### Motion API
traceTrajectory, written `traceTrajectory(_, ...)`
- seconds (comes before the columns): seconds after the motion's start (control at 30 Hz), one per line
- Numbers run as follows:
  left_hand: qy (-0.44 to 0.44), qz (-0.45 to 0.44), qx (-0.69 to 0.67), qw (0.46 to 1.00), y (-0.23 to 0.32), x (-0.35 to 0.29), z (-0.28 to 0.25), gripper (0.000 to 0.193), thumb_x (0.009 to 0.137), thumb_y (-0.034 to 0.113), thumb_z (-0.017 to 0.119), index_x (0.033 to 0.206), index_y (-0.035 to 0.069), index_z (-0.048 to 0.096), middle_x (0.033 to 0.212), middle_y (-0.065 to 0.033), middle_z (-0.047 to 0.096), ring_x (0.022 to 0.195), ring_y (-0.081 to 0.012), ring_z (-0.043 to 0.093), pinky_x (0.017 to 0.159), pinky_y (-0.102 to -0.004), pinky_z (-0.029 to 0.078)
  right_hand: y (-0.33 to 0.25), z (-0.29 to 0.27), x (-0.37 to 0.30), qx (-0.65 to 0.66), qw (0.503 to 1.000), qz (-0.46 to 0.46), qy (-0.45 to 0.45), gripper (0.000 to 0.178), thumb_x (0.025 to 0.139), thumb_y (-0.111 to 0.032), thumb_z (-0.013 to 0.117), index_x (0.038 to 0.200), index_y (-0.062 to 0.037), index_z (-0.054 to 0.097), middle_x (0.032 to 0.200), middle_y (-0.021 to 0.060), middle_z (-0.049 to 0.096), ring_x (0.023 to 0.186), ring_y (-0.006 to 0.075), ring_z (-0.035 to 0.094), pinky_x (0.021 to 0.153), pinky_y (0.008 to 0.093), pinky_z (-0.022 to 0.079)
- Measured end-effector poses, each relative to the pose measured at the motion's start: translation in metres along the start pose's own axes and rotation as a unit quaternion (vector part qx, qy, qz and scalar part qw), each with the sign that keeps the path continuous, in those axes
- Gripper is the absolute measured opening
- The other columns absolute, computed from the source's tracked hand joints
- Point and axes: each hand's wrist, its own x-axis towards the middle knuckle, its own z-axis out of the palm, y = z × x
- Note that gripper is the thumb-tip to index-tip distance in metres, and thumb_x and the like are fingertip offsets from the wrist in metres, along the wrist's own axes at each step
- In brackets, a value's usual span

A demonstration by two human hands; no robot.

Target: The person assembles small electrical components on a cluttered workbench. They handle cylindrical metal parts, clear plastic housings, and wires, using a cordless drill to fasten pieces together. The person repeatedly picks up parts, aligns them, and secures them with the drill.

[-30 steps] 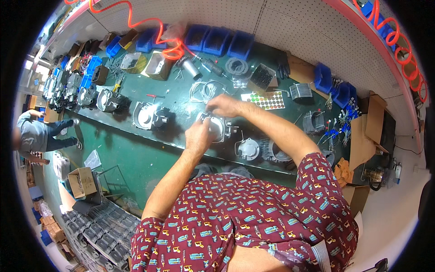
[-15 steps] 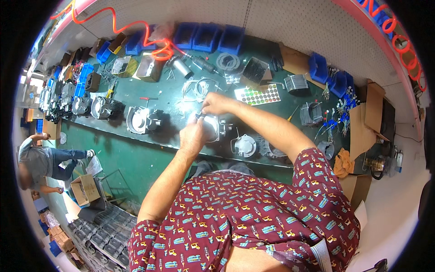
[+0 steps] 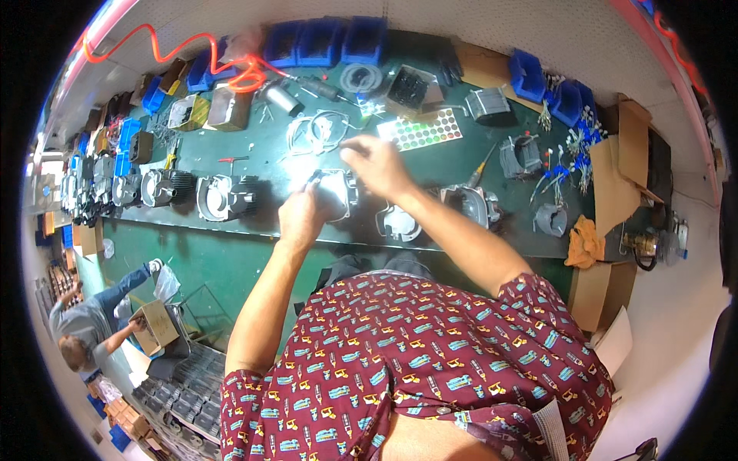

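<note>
On the workbench before me stands a silver metal housing [image 3: 336, 195] with a round opening. My left hand [image 3: 300, 215] is closed at its left edge, fingertips against the rim. Beyond the housing's right side, my right hand [image 3: 378, 166] hovers with thumb and fingers drawn together; anything small between them is hidden. Coiled clear tubing [image 3: 317, 132] lies just past the hands. Similar housings line the near edge: one housing [image 3: 223, 198] to the left, another [image 3: 470, 206] behind my right forearm.
Blue bins [image 3: 319, 42] stand along the back. A sheet of round stickers [image 3: 421, 131], a screwdriver [image 3: 483, 165] and an orange cloth [image 3: 586, 242] lie rightward. A red coiled hose [image 3: 247, 75] hangs over the bench. At far left a person [image 3: 84, 338] reaches into a cardboard box [image 3: 155, 326].
My right hand has come off the housing and moved up and right. The left hand stays at its edge. The view has shifted slightly, and the person at left now leans to the box.
</note>
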Motion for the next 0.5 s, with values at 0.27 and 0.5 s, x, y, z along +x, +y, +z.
traceTrajectory(0.27, 0.105, 0.178, -0.2, 0.958, 0.038, -0.033, -0.004, 0.025, 0.081, 0.0, 0.075, 0.104, 0.004, 0.067, 0.09, -0.0134, 0.067, 0.08, -0.034, 0.068, 0.069, -0.04, 0.054, 0.065, -0.007, -0.163, 0.039, 0.983, 0.12, 0.133, 0.022, 0.096, -0.017, 0.065, 0.103, 0.003, 0.07, 0.08, 0.0041, 0.07, 0.066, 0.008, 0.062, 0.058, 0.0258, 0.049)
traceTrajectory(0.5, -0.24, 0.155, -0.172, 0.943, 0.05, -0.044, 0.087, 0.022, 0.088, 0.022, 0.071, 0.093, 0.001, 0.073, 0.078, -0.0205, 0.069, 0.074, -0.0384, 0.068, 0.066, -0.0454, 0.053, 0.151, 0.016, -0.201, 0.29, 0.816, 0.375, 0.33, 0.027, 0.097, -0.027, 0.067, 0.111, -0.0039, 0.063, 0.093, 0.0043, 0.067, 0.076, 0.0149, 0.064, 0.06, 0.0301, 0.056)
